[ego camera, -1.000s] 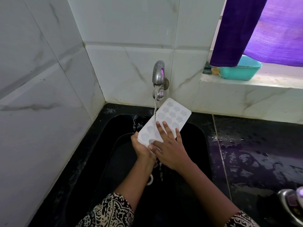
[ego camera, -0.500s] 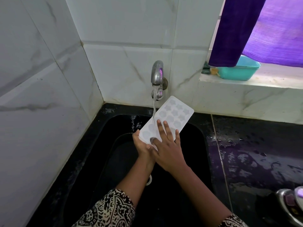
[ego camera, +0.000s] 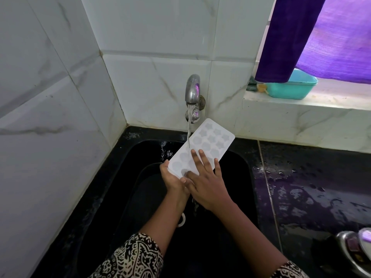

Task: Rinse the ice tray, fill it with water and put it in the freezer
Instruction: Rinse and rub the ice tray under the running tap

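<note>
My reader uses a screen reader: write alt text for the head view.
A left hand holds a white ice tray tilted under a running wall tap, over a black sink; the right hand lies flat on its moulds. A teal tub sits on the window ledge.

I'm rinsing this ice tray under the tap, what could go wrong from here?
The wet ice tray is gripped only at its near end by the left hand, the right hand lying flat on top; it might slip into the sink. The stream from the tap strikes it tilted, so water may splash onto the wet counter.
</note>
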{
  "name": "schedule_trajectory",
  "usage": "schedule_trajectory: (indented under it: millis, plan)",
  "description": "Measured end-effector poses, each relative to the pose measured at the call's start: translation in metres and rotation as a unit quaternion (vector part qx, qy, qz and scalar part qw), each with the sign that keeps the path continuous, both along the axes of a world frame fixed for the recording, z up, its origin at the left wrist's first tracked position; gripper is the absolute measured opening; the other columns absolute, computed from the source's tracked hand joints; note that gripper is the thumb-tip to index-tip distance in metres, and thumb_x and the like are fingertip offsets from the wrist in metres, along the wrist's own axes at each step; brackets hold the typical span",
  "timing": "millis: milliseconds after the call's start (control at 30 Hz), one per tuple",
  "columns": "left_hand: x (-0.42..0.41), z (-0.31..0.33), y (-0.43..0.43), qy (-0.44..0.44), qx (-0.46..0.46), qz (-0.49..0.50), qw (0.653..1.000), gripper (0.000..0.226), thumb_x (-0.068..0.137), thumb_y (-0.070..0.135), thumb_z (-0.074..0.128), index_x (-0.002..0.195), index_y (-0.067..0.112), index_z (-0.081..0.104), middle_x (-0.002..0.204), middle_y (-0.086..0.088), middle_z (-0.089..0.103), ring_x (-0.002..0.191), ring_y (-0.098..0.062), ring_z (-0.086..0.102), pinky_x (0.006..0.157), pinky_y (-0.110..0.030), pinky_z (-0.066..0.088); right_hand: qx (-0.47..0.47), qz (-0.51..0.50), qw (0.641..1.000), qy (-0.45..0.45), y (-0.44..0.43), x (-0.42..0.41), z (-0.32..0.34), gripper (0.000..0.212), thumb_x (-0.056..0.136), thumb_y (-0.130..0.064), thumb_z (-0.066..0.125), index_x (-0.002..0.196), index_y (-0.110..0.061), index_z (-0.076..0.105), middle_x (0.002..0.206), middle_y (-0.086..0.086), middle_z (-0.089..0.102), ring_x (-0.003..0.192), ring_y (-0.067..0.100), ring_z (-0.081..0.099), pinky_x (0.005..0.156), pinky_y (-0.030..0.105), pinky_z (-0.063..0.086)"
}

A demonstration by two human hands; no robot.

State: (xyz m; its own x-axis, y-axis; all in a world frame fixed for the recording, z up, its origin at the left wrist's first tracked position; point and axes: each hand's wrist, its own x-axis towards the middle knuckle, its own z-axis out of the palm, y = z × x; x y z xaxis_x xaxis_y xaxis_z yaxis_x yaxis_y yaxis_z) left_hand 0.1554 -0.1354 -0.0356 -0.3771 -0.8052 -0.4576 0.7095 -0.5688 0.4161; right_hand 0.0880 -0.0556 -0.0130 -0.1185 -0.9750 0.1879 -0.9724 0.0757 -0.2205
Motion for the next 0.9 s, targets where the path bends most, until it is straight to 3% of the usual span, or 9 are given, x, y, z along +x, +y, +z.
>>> schedule_trajectory:
  millis: [67,133,267,400,500,567,633,900]
  plan:
    - [-0.001,0.001,0.002,-0.008,-0.003,-0.001,1.000,0.065,0.091,0.049,0.031,0.127,0.002,0.058,0.130,-0.023,0.059,0.117,-0.039,0.056,0.107,-0.047,0.039,-0.035,-0.034,0.998,0.029,-0.005,0.005,-0.001,0.052,0.091,-0.056,0.024,0.099,-0.029,0.067,0.157,0.006,0.021,0.146,0.019,0.009,0.113,0.050,0.003]
    - [0.000,0.003,0.001,-0.005,0.001,0.000,1.000,0.067,0.090,0.050,0.032,0.131,0.003,0.056,0.134,-0.024,0.056,0.126,-0.041,0.051,0.112,-0.050,0.033,-0.067,-0.053,0.996,0.036,-0.008,0.011,-0.007,0.043,0.091,-0.053,0.032,0.092,-0.028,0.067,0.153,0.009,0.031,0.144,0.022,0.021,0.110,0.052,0.011]
    - [0.006,-0.001,-0.005,0.011,0.009,0.010,1.000,0.071,0.088,0.051,0.033,0.135,0.002,0.053,0.137,-0.024,0.053,0.129,-0.042,0.048,0.113,-0.052,0.030,-0.064,-0.009,0.997,0.031,-0.004,0.013,-0.014,0.055,0.095,-0.055,0.020,0.104,-0.026,0.065,0.156,0.006,0.022,0.146,0.018,0.004,0.112,0.048,-0.002]
    - [0.004,-0.001,0.001,0.010,0.012,0.000,1.000,0.073,0.087,0.054,0.035,0.135,0.003,0.054,0.135,-0.023,0.055,0.129,-0.042,0.048,0.113,-0.053,0.030,-0.057,-0.014,0.996,0.062,0.004,0.013,-0.011,0.062,0.097,-0.056,0.011,0.107,-0.027,0.065,0.155,0.009,0.025,0.145,0.022,0.008,0.111,0.051,0.004]
    - [0.002,0.003,0.003,-0.010,0.015,0.010,1.000,0.070,0.087,0.055,0.035,0.130,0.004,0.057,0.130,-0.023,0.059,0.123,-0.042,0.053,0.109,-0.050,0.037,-0.035,-0.031,0.999,0.010,0.016,0.013,-0.006,0.077,0.090,-0.065,-0.001,0.122,-0.028,0.059,0.159,0.004,0.001,0.144,0.015,-0.015,0.112,0.047,-0.010]
    - [0.002,0.004,0.001,-0.034,0.015,0.025,0.999,0.067,0.088,0.054,0.034,0.125,0.005,0.060,0.123,-0.022,0.063,0.113,-0.041,0.058,0.097,-0.045,0.047,0.008,-0.057,0.998,-0.040,0.025,0.010,0.003,0.086,0.084,-0.071,-0.008,0.125,-0.028,0.055,0.157,-0.002,-0.016,0.137,0.008,-0.033,0.109,0.042,-0.020]
    - [0.004,0.006,0.000,-0.047,0.015,0.043,0.998,0.062,0.090,0.053,0.033,0.117,0.006,0.064,0.112,-0.021,0.067,0.100,-0.038,0.062,0.083,-0.041,0.051,0.040,-0.073,0.995,-0.053,0.027,0.005,0.008,0.082,0.080,-0.068,-0.004,0.126,-0.030,0.053,0.155,-0.006,-0.024,0.131,0.005,-0.041,0.109,0.042,-0.020]
    - [0.006,0.012,-0.003,-0.033,-0.006,0.046,0.998,0.058,0.093,0.050,0.030,0.109,0.006,0.064,0.096,-0.017,0.070,0.086,-0.034,0.065,0.069,-0.035,0.052,0.080,-0.003,0.996,-0.042,0.012,0.006,0.011,0.079,0.079,-0.067,-0.001,0.117,-0.028,0.056,0.154,-0.006,-0.024,0.135,0.012,-0.037,0.113,0.051,-0.013]
